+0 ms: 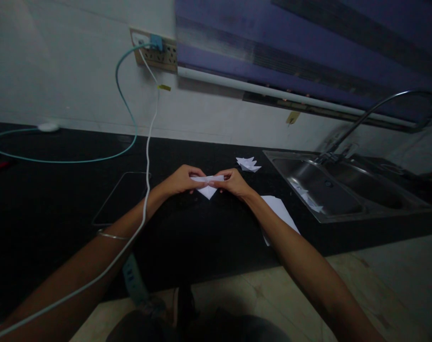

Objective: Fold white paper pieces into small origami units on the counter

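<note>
Between my two hands is a small folded piece of white paper [209, 191], its point facing down toward me. My left hand [182, 180] pinches its left side, thumb on the near face. My right hand [235, 183] grips the right side the same way, and the thumbs almost meet in the middle. The fingers behind the paper are partly hidden. Past my right hand, a folded paper shape with several points [248, 164] lies on the black counter [187, 237]. A stack of white paper sheets [278, 211] is partly covered by my right forearm.
At the right is a steel double sink [324, 190] with a curved faucet [372, 107]; more folded paper [306, 197] lies along its near-left edge. A white cable [148, 156] hangs from the wall socket strip [159, 54] across my left arm. A teal cable [95, 160] loops over the counter.
</note>
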Demonstrator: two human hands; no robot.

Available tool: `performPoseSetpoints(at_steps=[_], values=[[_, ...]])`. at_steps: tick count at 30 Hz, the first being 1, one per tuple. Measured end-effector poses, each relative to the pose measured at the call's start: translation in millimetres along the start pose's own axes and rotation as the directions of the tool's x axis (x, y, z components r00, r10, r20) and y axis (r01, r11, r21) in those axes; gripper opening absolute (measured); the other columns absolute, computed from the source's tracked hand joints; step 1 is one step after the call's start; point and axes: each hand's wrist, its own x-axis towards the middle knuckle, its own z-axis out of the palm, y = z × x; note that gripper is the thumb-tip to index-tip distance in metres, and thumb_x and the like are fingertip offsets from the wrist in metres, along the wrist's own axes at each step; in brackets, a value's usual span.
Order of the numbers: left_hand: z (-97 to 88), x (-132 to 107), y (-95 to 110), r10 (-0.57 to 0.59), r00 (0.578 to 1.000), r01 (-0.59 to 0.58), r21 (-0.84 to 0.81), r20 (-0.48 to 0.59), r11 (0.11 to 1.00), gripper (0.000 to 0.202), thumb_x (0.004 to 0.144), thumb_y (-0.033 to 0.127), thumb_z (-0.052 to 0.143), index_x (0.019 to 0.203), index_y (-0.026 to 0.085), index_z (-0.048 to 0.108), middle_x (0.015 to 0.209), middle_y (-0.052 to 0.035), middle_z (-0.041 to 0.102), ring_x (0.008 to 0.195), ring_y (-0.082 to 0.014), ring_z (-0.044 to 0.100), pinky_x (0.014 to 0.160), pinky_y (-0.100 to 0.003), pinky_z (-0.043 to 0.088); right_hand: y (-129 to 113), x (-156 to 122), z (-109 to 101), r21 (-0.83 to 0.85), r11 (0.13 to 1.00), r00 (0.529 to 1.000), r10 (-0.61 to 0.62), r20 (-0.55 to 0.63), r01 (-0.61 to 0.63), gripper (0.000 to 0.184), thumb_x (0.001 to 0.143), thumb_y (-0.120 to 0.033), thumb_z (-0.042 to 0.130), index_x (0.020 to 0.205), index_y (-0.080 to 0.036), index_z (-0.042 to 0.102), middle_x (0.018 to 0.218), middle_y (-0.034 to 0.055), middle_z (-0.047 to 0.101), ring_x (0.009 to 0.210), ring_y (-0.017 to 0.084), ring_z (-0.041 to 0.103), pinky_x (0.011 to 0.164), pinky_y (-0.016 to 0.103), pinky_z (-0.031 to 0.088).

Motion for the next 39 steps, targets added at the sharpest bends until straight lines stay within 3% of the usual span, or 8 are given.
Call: performPoseSetpoints(at_steps=[4, 10, 20, 25, 30, 32, 36, 39], values=[[-2.9, 0.2, -2.7, -0.019, 1.000, 0.020, -0.006, 0.015, 1.000, 0.021, 0.077, 0.030, 0.076, 0.089, 0.014, 0.074, 0.061, -0.0006, 0.063, 0.039, -0.0068, 0.048, 0.037, -0.020, 0.032, 1.2, 0.9, -0.1, -0.019, 1.000, 1.000, -0.017, -0.011, 0.017, 0.028, 0.066, -0.040, 0.082, 0.076, -0.016, 0.073, 0.062, -0.0002, 0.062, 0.051, 0.009, 0.049, 0.047, 0.023, 0.039], [-5.5, 0.6, -3.6, -0.015, 1.000, 0.015, -0.005, 0.012, 1.000, 0.022, 0.078, 0.031, 0.075, 0.090, 0.013, 0.076, 0.049, 0.0012, 0.058, 0.034, -0.0067, 0.044, 0.034, -0.020, 0.028, -4.4, -2.0, -5.2, 0.098, 0.993, 0.997, 0.055, 0.059, -0.060, 0.030, 0.061, -0.033, 0.085, 0.083, -0.015, 0.075, 0.069, 0.0016, 0.067, 0.058, 0.010, 0.057, 0.055, 0.024, 0.048], [-10.8, 0.0, -1.1, 0.038, 0.999, -0.041, -0.087, -0.035, 0.995, 0.020, 0.077, 0.021, 0.074, 0.093, 0.011, 0.077, 0.050, 0.0006, 0.061, 0.042, -0.0085, 0.052, 0.046, -0.021, 0.038, -3.8, -3.9, -10.8, 0.200, 0.964, 0.985, 0.171, 0.028, -0.173, 0.034, 0.063, -0.036, 0.084, 0.090, -0.016, 0.078, 0.079, 0.0069, 0.074, 0.068, 0.014, 0.068, 0.061, 0.026, 0.057], [-14.9, 2.8, -9.3, 0.091, 0.994, -0.098, -0.112, -0.068, 0.989, 0.027, 0.076, 0.024, 0.073, 0.101, 0.015, 0.078, 0.052, -0.0002, 0.064, 0.044, -0.0103, 0.053, 0.050, -0.024, 0.041, 0.0, -2.9, -13.8, 0.260, 0.957, 0.992, 0.118, 0.049, -0.126, 0.033, 0.066, -0.033, 0.083, 0.094, -0.017, 0.078, 0.082, 0.0073, 0.075, 0.074, 0.016, 0.070, 0.069, 0.030, 0.059], [-15.4, 0.7, -5.3, 0.128, 0.988, -0.135, -0.075, -0.092, 0.988, 0.027, 0.077, 0.022, 0.069, 0.101, 0.016, 0.078, 0.053, -0.0008, 0.064, 0.053, -0.0119, 0.057, 0.059, -0.026, 0.044, 0.3, -2.0, -12.8, 0.274, 0.962, 0.998, 0.025, -0.058, -0.009, 0.029, 0.066, -0.029, 0.081, 0.093, -0.021, 0.079, 0.089, 0.0063, 0.075, 0.073, 0.015, 0.069, 0.073, 0.034, 0.059], [-16.5, -0.5, -2.9, 0.145, 0.984, -0.152, -0.065, -0.099, 0.986, 0.021, 0.075, 0.021, 0.069, 0.093, 0.017, 0.079, 0.065, -0.0044, 0.070, 0.062, -0.0137, 0.061, 0.062, -0.026, 0.045, -0.3, -1.5, -11.5, 0.237, 0.971, 0.996, 0.004, -0.087, 0.017, 0.024, 0.066, -0.027, 0.080, 0.089, -0.021, 0.079, 0.089, 0.0066, 0.075, 0.072, 0.016, 0.069, 0.073, 0.034, 0.058], [-18.9, -2.2, -0.3, 0.214, 0.974, -0.223, -0.185, -0.070, 0.957, 0.013, 0.070, 0.021, 0.068, 0.078, 0.016, 0.076, 0.117, -0.0111, 0.068, 0.093, -0.0198, 0.064, 0.068, -0.027, 0.048, -0.2, -0.3, -10.4, 0.099, 0.992, 0.989, -0.069, -0.129, 0.082, 0.019, 0.068, -0.024, 0.076, 0.086, -0.020, 0.080, 0.081, 0.0062, 0.075, 0.066, 0.016, 0.067, 0.071, 0.035, 0.055], [-17.7, -1.6, 0.8, 0.175, 0.978, -0.205, -0.410, -0.111, 0.889, 0.019, 0.076, 0.031, 0.063, 0.088, 0.018, 0.070, 0.119, -0.0095, 0.067, 0.087, -0.0188, 0.064, 0.066, -0.028, 0.049, -0.9, -0.4, -10.8, 0.026, 0.986, 0.979, -0.158, -0.131, 0.163, 0.018, 0.071, -0.025, 0.074, 0.088, -0.020, 0.079, 0.079, 0.0060, 0.075, 0.065, 0.015, 0.065, 0.071, 0.034, 0.053]])
